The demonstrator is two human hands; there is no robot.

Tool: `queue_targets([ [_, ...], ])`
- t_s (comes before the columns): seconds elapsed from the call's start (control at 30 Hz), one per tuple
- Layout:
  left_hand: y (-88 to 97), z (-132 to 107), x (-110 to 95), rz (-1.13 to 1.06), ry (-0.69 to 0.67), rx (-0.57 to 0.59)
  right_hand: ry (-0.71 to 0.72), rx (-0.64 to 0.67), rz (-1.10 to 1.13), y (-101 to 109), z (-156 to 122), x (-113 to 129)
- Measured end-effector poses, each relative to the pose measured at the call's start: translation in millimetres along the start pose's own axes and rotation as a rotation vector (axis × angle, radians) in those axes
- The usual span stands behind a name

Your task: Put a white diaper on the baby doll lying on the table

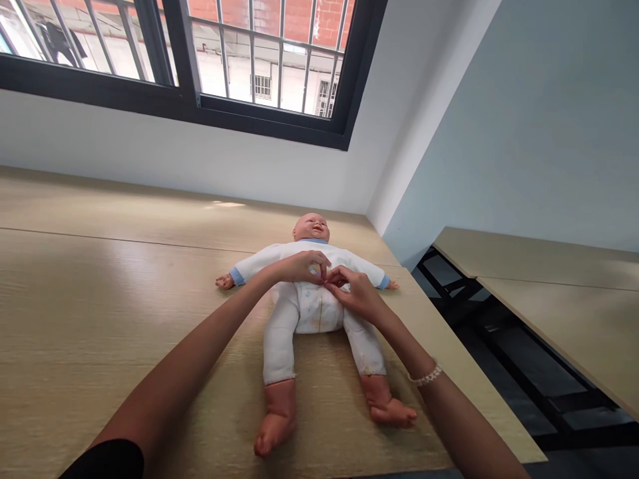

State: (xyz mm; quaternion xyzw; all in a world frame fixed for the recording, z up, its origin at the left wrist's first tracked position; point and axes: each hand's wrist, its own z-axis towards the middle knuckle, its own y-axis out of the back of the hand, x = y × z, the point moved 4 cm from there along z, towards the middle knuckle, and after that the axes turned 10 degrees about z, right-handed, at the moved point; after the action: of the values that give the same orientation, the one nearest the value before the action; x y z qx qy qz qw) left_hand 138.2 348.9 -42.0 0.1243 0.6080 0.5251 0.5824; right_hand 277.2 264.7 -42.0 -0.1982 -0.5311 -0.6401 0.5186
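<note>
And there's white all over the sleepsuit [304,313] on the doll [310,227], with light blue at the cuffs [236,276] and collar [313,241], and a faint pastel print down the belly! Pinkish tan on the doll's feet [277,419]. Pale yellow-brown table [100,293], fine wood grain running through it. Black window frame [190,106], red bricks [299,16] beyond, a pale blue wall [524,133], and a white beaded bracelet [426,375]!

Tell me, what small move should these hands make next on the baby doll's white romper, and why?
Probably the right hand should pinch the front of the white romper on the baby doll closed, since it and the left hand meet there at the chest.
</note>
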Motion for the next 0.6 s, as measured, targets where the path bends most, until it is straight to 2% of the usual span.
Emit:
queue_targets([
  [0.13, -2.3, 1, 1, -0.020, -0.005, -0.027, 0.052, 0.043, -0.139, -6, -1, 5],
  [0.23, -2.8, 2, 3, -0.020, -0.004, -0.040, 0.038, 0.059, -0.079, -4, 0, 3],
  [0.4, -4.4, 4, 6, -0.035, 0.030, -0.008, 0.050, -0.092, 0.004, 7, 2, -5],
  [0.47, -2.9, 3, 3, -0.030, 0.019, -0.001, 0.077, -0.083, -0.047, 5, 2, -6],
  [0.6, 11.3, -6, -9, 0.055, 0.039, 0.115, 0.113, -0.024, -0.161, -4, 1, -8],
])
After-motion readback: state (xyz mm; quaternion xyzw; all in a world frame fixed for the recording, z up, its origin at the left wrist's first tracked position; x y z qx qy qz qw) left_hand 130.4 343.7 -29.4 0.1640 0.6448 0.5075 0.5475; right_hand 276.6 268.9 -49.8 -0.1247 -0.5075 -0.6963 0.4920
